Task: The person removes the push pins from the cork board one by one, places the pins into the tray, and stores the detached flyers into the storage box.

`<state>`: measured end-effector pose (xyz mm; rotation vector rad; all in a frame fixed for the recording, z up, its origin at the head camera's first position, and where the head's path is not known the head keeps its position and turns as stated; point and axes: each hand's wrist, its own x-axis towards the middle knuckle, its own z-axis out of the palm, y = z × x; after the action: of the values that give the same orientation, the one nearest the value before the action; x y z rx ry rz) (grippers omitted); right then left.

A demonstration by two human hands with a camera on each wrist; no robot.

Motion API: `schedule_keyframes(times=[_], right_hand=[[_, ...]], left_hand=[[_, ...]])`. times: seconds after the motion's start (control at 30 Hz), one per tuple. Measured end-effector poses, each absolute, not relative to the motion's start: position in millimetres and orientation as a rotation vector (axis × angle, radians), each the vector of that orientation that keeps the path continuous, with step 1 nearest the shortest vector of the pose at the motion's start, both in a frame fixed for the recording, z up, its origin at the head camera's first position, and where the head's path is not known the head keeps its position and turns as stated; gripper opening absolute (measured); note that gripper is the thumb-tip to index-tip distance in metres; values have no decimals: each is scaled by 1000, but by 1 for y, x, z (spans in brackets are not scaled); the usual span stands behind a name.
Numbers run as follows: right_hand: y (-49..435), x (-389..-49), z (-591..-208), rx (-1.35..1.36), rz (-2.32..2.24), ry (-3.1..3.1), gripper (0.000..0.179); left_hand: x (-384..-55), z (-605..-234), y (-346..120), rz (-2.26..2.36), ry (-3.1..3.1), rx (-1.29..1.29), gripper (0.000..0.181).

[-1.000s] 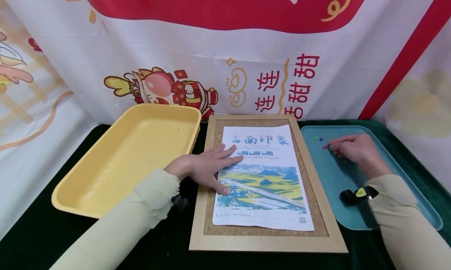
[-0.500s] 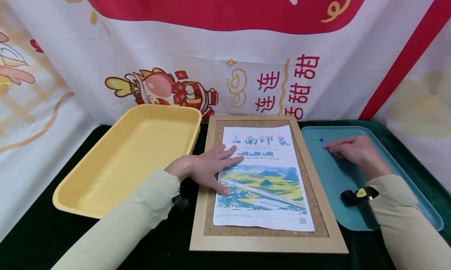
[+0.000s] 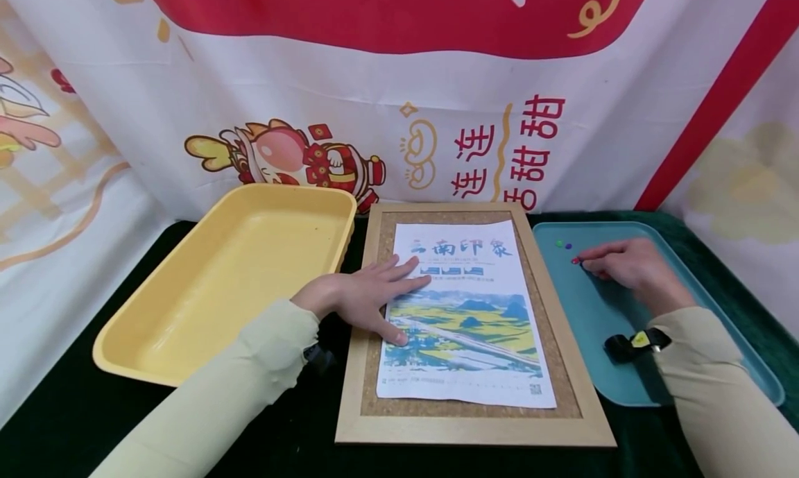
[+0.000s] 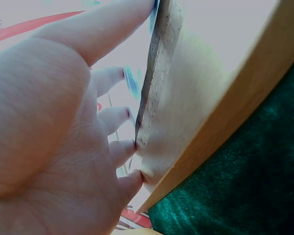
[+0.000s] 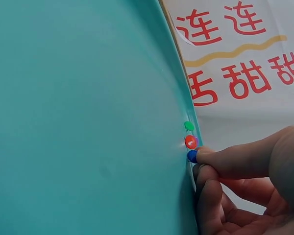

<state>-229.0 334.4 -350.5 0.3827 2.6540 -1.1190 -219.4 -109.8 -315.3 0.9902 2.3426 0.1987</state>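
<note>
My left hand [image 3: 368, 301] lies with fingers spread on a printed paper poster [image 3: 465, 381], which shows a landscape. The poster rests on a wood-framed cork board [image 3: 477, 431]. In the left wrist view, the fingers reach over the frame's edge onto the sheet. My right hand [image 3: 633, 266], low over the blue-green tray [image 3: 614, 388], pinches a blue thumbtack [image 5: 192, 156] between thumb and fingertips. Right beside it on the tray is a red thumbtack [image 5: 190, 142]. A green thumbtack [image 5: 189, 126] and a purple thumbtack [image 3: 569, 246] lie just beyond; the red one partly hides the purple in the right wrist view.
A deep yellow tray [image 3: 206, 291] stands left of the board, partly behind my left forearm. Dark green cloth [image 3: 268, 429] covers the table. A white printed cloth [image 3: 374, 82] hangs behind everything, close to the far edges of board and trays.
My right fingertips have shifted slightly left, right up to the red thumbtack, with the blue thumbtack still pinched. My left hand has stayed in place on the poster.
</note>
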Motion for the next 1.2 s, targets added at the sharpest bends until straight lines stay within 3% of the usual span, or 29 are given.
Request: schedule_keyframes(times=[0.33, 0.77, 1.2], right_hand=[[327, -225, -343, 400, -1181, 2665, 45], [267, -216, -313, 224, -1290, 2598, 57], [247, -218, -319, 167, -1403, 2454, 54]], left_hand=[[-220, -317, -110, 194, 2337, 998, 101], [-219, -313, -110, 192, 2347, 983, 102], [-220, -315, -110, 199, 2342, 989, 101]])
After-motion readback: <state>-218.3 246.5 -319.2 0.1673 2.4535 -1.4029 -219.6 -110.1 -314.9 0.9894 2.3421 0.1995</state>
